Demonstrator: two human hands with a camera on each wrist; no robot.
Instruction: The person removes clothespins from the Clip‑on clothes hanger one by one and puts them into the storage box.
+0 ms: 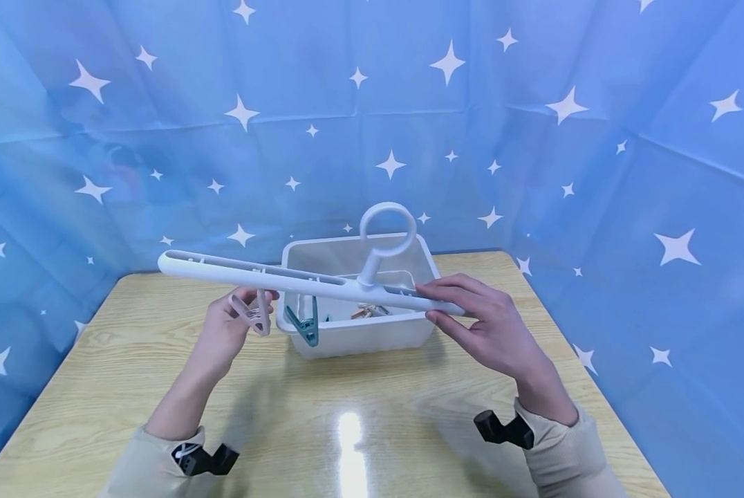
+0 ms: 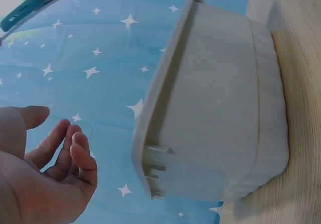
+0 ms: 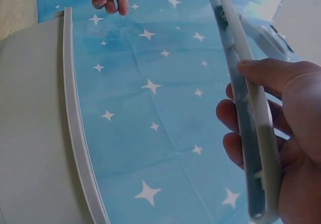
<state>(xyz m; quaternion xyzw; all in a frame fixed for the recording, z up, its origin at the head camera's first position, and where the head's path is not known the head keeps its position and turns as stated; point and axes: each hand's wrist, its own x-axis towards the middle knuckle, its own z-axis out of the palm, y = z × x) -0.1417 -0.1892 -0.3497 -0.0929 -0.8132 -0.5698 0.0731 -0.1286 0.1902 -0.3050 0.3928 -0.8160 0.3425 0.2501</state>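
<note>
A white hanger bar (image 1: 272, 278) with a ring hook (image 1: 364, 232) is held up, tilted, its left end higher. My right hand (image 1: 480, 318) grips its right end, thumb on one side and fingers on the other. Below the bar hang a pale pink clothes peg (image 1: 256, 317) and a teal clothes peg (image 1: 310, 325). My left hand (image 1: 219, 332) is just behind the pink peg. In the left wrist view that left hand (image 2: 50, 169) has loosely bent fingers, thumb apart from them, with nothing between.
Behind the hanger a white plastic bin (image 1: 359, 339) stands on the wooden table (image 1: 272, 422). Several small pegs (image 1: 370, 311) lie inside it. A blue curtain (image 1: 322, 152) with white stars surrounds the table's back and sides.
</note>
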